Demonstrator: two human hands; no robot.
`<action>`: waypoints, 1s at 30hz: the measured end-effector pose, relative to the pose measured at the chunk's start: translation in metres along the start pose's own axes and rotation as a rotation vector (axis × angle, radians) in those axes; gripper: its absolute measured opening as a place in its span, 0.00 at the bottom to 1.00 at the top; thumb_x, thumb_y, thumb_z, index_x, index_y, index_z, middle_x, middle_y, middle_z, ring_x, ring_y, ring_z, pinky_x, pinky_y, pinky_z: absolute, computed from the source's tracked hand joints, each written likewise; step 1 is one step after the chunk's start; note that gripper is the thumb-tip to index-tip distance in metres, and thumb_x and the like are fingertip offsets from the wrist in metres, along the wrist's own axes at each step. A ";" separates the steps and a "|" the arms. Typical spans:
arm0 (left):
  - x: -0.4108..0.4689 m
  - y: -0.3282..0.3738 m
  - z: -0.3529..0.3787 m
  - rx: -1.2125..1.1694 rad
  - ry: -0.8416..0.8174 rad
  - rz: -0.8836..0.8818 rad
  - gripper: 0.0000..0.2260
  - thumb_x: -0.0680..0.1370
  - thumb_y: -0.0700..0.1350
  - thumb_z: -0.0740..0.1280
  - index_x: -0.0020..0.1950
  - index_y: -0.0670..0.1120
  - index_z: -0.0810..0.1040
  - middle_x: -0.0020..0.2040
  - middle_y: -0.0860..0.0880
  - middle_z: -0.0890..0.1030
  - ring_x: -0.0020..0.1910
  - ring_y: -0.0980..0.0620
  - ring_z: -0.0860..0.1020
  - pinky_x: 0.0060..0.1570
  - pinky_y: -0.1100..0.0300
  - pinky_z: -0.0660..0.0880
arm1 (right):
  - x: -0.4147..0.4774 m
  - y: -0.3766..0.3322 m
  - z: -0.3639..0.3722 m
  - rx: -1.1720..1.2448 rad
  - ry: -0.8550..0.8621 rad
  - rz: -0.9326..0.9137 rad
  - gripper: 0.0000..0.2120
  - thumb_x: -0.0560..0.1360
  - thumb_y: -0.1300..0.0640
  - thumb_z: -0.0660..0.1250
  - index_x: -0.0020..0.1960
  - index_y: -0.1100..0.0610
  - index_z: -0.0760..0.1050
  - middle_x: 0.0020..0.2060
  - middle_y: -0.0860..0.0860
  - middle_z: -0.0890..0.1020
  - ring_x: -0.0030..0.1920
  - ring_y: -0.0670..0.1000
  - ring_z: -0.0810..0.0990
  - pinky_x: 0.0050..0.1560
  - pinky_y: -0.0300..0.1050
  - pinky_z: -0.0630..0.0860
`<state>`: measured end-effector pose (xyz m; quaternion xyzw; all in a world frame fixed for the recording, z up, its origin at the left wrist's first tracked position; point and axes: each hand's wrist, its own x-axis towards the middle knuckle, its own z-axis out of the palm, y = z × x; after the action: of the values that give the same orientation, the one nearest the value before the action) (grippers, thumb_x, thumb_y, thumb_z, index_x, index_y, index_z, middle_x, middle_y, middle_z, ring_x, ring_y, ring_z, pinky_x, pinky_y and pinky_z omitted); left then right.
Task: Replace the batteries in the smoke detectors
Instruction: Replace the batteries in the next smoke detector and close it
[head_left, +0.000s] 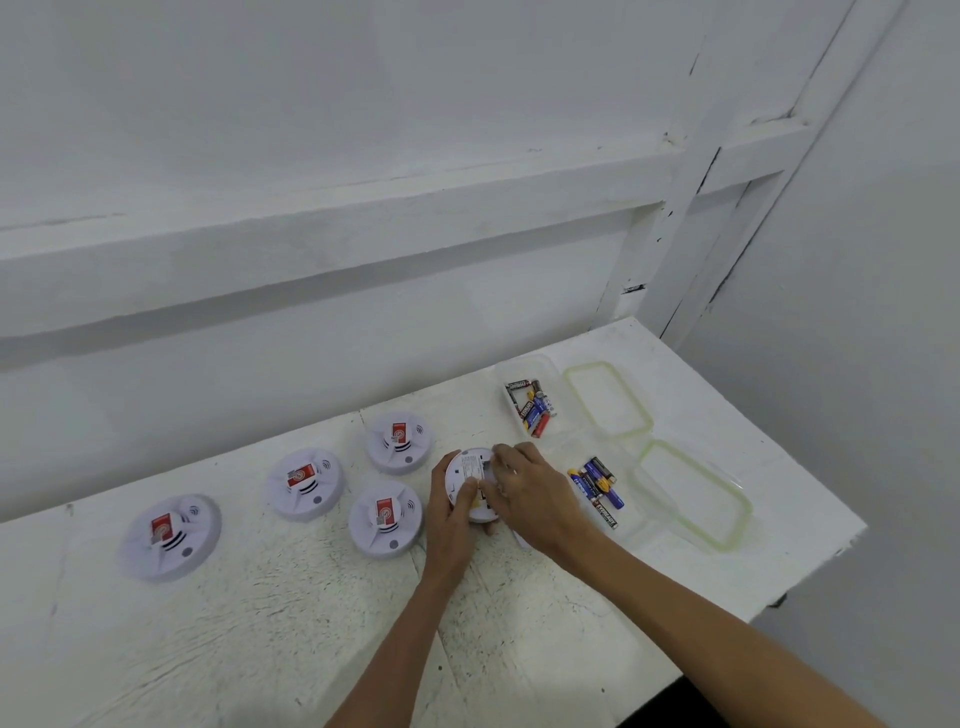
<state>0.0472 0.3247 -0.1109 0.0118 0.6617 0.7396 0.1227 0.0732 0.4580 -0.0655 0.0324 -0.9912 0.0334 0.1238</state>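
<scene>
Battery bay being worked on upturned smoke detector (470, 478) at mid-counter (260, 623), rim gripped by left hand (452, 512), right hand (524, 486) curled onto its back; next, likely, reaching right for batteries (597, 486), polarity checked.

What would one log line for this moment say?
left hand grips upturned detector | right hand pinches at its back | four other detectors at left | batteries at right

I count four smoke detectors (170, 535) lying face up on the table (260, 623), a fifth detector (467, 470) turned over, two clear tubs (550, 375) of batteries (532, 408) too heaped to count, and two green-rimmed lids (608, 400).
</scene>
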 end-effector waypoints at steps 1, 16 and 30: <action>-0.001 0.001 0.000 -0.005 0.003 0.003 0.17 0.85 0.41 0.62 0.73 0.53 0.71 0.64 0.51 0.81 0.62 0.46 0.81 0.58 0.39 0.80 | -0.001 0.001 0.002 0.049 0.012 0.021 0.27 0.81 0.44 0.52 0.57 0.62 0.81 0.58 0.54 0.82 0.57 0.53 0.77 0.41 0.45 0.82; -0.004 0.009 -0.001 -0.033 -0.014 -0.028 0.17 0.85 0.43 0.62 0.73 0.56 0.69 0.66 0.47 0.80 0.62 0.42 0.81 0.55 0.42 0.81 | -0.008 0.003 -0.012 0.301 -0.055 0.060 0.19 0.80 0.49 0.63 0.61 0.61 0.81 0.66 0.56 0.79 0.62 0.54 0.80 0.60 0.48 0.79; -0.004 0.006 0.000 0.043 -0.046 0.046 0.17 0.85 0.40 0.62 0.74 0.51 0.69 0.65 0.47 0.80 0.60 0.49 0.82 0.49 0.47 0.84 | 0.081 0.101 -0.009 0.230 -0.392 0.374 0.10 0.74 0.66 0.67 0.50 0.56 0.84 0.48 0.57 0.84 0.47 0.56 0.82 0.47 0.49 0.81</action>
<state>0.0502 0.3237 -0.1043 0.0467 0.6740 0.7273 0.1206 -0.0104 0.5547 -0.0431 -0.1312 -0.9747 0.1608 -0.0829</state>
